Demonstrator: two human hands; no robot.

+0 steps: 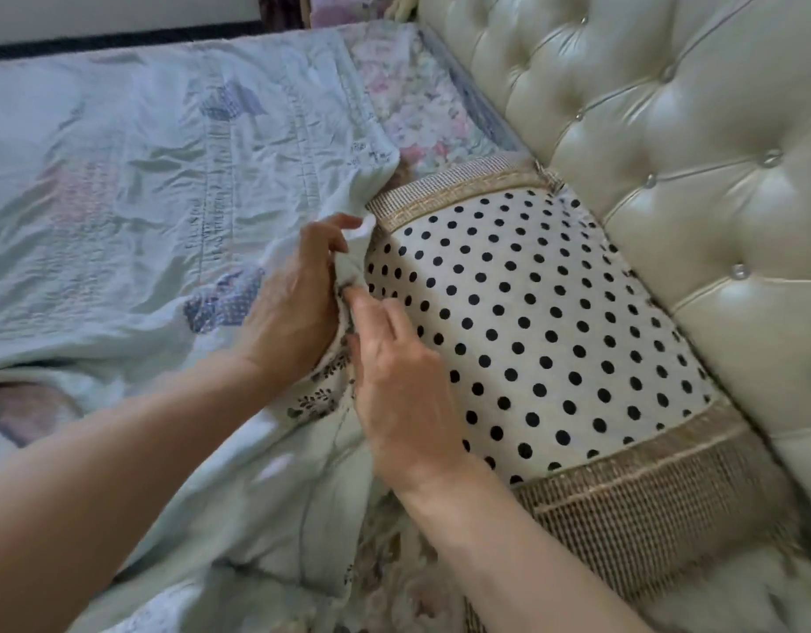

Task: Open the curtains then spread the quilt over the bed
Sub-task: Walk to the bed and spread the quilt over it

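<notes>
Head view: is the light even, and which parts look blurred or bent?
Head view: soft, even daylight; mild glare on the tufted headboard; the quilt looks soft and smeared toward the far left; the polka-dot pillow and both hands are sharper; wide-angle bending shows at the edges.

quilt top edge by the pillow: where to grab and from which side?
Probably the hem of the pale green quilt where it bunches beside the polka-dot pillow, coming from the near side. The edge is folded up into a loose ridge there, easy to pinch, while the rest lies flat. The left hand already pinches that fold; the right hand touches it just below.
</notes>
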